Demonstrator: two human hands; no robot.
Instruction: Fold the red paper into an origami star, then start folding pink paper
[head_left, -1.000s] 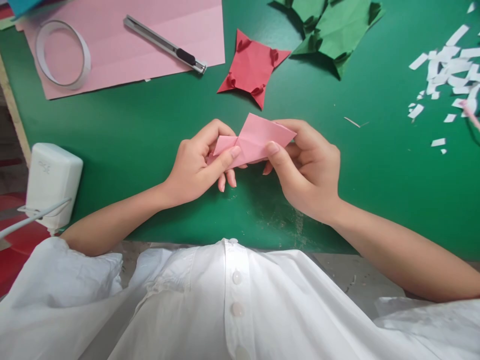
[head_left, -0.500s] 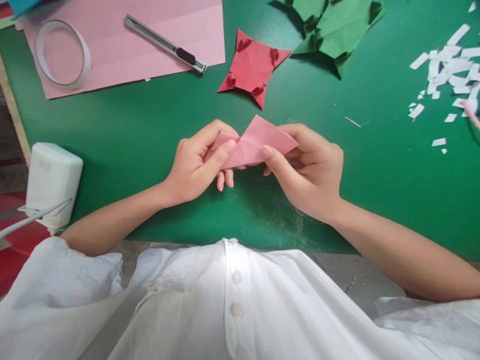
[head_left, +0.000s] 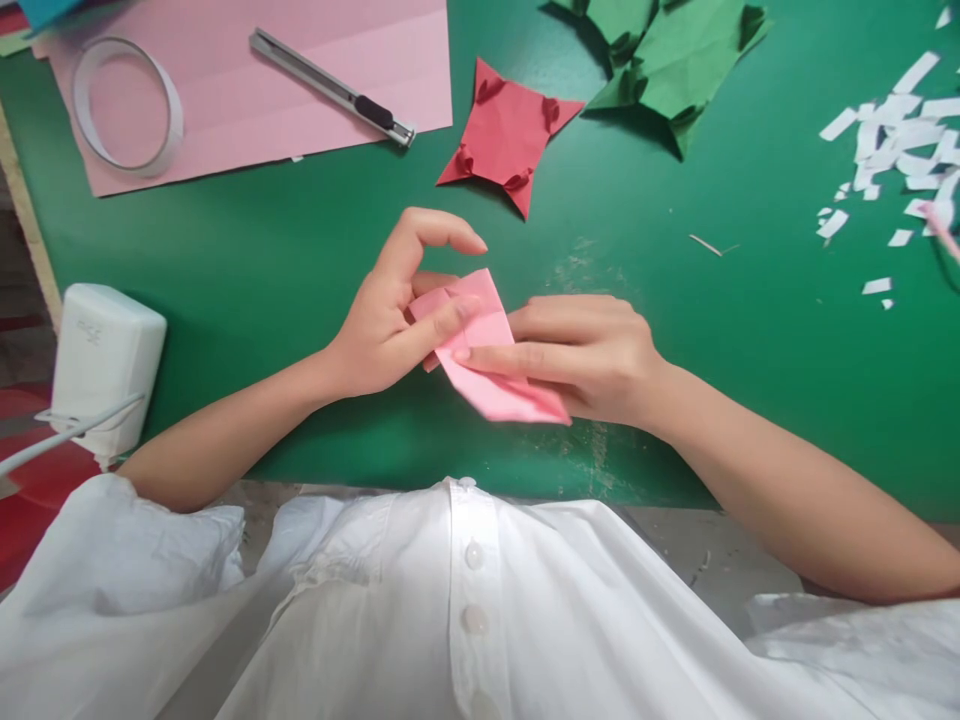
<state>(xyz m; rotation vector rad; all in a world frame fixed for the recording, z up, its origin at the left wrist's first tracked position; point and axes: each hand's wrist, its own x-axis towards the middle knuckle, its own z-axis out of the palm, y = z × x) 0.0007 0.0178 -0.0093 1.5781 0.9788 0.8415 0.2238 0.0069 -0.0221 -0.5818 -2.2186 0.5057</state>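
Note:
A folded piece of pink paper is held between both hands above the green table. My left hand pinches its left part, thumb on top, while the index finger is raised and curled off the paper. From the right, my right hand grips the same paper, with one finger laid across its face and the others partly hidden behind it. One pointed flap sticks out toward the lower right. Beyond the hands lies a red folded paper star with curled points.
Green folded paper shapes lie at the back. A pink sheet carries a tape roll and a box cutter. White paper scraps are scattered at right. A white charger-like block with a cable stands at left.
The pink paper has turned, its flap now pointing down and right. My left index finger has lifted off it. My right hand has shifted lower and laid a finger across the paper.

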